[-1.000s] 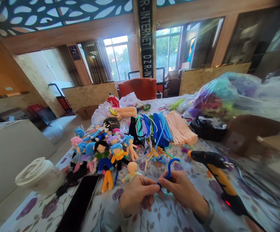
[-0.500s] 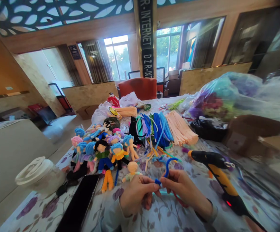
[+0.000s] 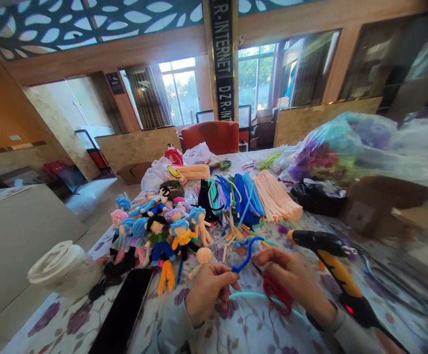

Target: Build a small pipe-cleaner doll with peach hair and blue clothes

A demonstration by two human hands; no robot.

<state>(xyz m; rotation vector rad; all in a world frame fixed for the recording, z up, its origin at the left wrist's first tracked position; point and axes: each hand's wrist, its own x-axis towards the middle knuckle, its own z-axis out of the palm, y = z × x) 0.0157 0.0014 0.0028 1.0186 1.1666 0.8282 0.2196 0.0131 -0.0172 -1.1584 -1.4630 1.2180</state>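
My left hand pinches one end of a blue pipe cleaner between thumb and fingertips. The rest of it curves up and to the right, its far end free. Opposite, my right hand is closed around what look like red-handled scissors; their loops hang below the fingers, and the blades are mostly hidden. A light turquoise pipe cleaner arcs across the cloth under both hands. Just beyond my left hand lies a small doll with a bare round head.
Finished pipe-cleaner dolls are piled left of centre. Bundles of blue and peach pipe cleaners lie behind my hands. A glue gun stands on the right, its light red. On the left are a phone and a white lidded tub.
My right hand has let go of the blue pipe cleaner and moved right, away from my left hand. The red loops now show more fully below it. My left hand keeps its pinch.
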